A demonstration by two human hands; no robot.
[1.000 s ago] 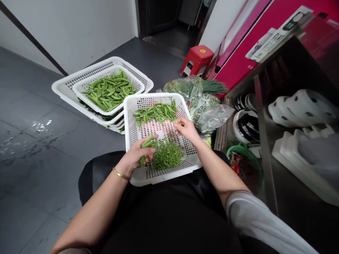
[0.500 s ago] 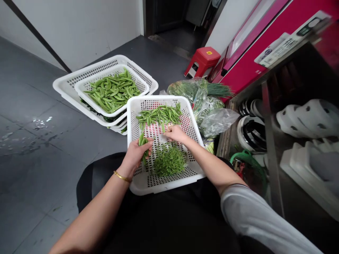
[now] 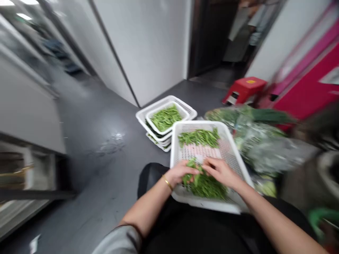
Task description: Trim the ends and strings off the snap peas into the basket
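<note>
A white perforated basket [image 3: 239, 158] rests on my lap, tilted a little. In its far part lies a loose row of green pea pods [image 3: 200, 137]; the near part holds a heap of fine green trimmings [image 3: 209, 188]. My left hand [image 3: 182, 171], with a gold bangle at the wrist, is closed around several pods [image 3: 191, 165] above the left of the heap. Close beside it, my right hand [image 3: 218, 171] has its fingers pinched near those pods. Blur hides what, if anything, sits between the right fingertips.
Stacked white baskets [image 3: 140, 114] stand on the floor ahead, the top one holding more pods [image 3: 165, 118]. Bagged greens [image 3: 265, 141] lie to the right, before a red stool [image 3: 246, 88]. A person's apron [image 3: 238, 35] shows in the doorway. A green basket [image 3: 323, 218] sits lower right.
The view has swung left, blurring the picture. My right hand has come back from the far pods to beside my left hand, which still holds its pods.
</note>
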